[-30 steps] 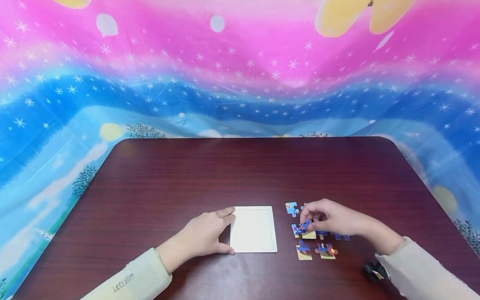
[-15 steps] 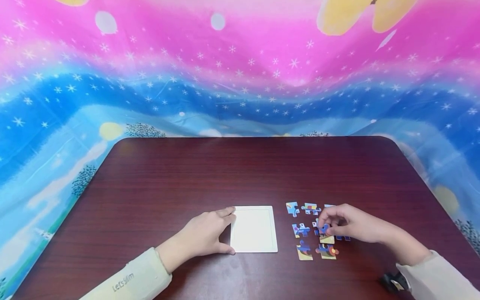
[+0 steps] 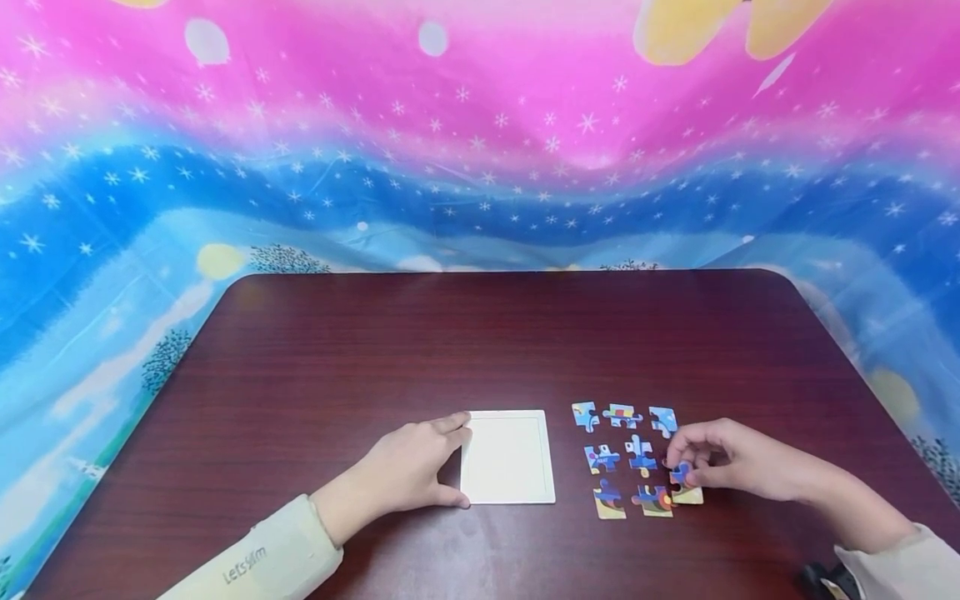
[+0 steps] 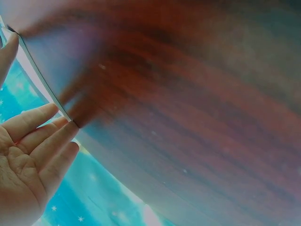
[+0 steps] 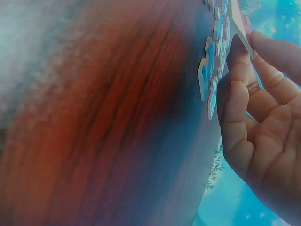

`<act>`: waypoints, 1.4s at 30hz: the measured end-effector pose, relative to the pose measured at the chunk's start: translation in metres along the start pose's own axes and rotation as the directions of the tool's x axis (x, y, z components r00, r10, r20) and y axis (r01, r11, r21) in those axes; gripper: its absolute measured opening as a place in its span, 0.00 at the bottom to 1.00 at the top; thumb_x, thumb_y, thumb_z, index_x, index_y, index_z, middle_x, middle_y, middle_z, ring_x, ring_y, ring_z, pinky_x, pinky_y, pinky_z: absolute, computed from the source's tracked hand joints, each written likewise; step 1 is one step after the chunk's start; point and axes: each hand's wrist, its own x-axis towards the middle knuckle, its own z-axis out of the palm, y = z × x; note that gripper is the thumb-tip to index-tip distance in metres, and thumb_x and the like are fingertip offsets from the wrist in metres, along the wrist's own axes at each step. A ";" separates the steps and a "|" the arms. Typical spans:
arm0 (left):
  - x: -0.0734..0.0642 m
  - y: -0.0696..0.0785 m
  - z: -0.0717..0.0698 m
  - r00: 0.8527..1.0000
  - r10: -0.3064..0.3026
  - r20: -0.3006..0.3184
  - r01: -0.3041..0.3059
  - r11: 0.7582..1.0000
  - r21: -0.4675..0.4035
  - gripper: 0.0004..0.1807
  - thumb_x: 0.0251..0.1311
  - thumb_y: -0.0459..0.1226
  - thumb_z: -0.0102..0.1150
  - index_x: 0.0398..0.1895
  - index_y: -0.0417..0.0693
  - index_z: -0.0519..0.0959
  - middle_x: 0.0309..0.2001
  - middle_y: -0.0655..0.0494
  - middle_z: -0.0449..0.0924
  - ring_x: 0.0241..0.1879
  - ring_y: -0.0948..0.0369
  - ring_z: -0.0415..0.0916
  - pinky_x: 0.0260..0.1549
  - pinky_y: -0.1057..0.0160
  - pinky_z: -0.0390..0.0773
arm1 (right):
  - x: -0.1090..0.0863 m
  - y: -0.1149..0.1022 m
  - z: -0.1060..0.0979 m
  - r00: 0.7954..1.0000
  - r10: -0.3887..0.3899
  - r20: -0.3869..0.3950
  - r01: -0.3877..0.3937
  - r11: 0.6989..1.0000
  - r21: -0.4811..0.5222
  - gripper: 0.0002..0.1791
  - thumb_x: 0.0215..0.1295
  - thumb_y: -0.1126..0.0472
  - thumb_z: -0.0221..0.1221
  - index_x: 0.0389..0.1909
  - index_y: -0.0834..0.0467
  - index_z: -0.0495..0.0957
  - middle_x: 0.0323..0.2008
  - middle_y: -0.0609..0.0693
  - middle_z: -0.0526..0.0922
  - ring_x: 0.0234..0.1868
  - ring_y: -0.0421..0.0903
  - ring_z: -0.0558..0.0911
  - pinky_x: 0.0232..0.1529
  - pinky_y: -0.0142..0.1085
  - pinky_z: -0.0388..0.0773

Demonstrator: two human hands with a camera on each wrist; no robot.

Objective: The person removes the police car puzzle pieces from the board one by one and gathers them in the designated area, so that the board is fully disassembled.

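Note:
My left hand (image 3: pixel 416 467) rests at the left side of a square white puzzle tray (image 3: pixel 506 458), thumb at the near corner and fingertips at the far corner. In the left wrist view, the fairly straight fingers (image 4: pixel 47 141) touch the tray's thin edge. My right hand (image 3: pixel 738 462) pinches a blue and yellow jigsaw piece (image 3: pixel 688 492) between thumb and fingers, at the right end of the near row of pieces. Seen from the right wrist, the held piece (image 5: pixel 242 28) is tilted. The right hand partly covers the piece behind it.
Several loose jigsaw pieces lie in rows right of the tray, including a near middle piece (image 3: pixel 655 502), a near left piece (image 3: pixel 610 500) and a far right piece (image 3: pixel 663 421). The dark wooden table (image 3: pixel 375 350) meets a patterned cloth (image 3: pixel 480 167) behind.
My right hand has moved right and slightly nearer with the pinched jigsaw piece, uncovering pieces in the far and middle rows. The left hand has stayed at the tray.

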 end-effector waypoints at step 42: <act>0.000 -0.001 0.001 1.000 0.002 0.004 -0.002 1.000 0.000 0.44 0.44 0.63 0.72 0.60 0.45 0.77 0.68 0.47 0.72 0.49 0.51 0.85 0.43 0.57 0.85 | -0.015 0.016 -0.013 0.994 -0.016 -0.108 -0.003 0.985 -0.171 0.08 0.66 0.73 0.58 0.44 0.61 0.77 0.28 0.47 0.81 0.30 0.37 0.79 0.27 0.31 0.74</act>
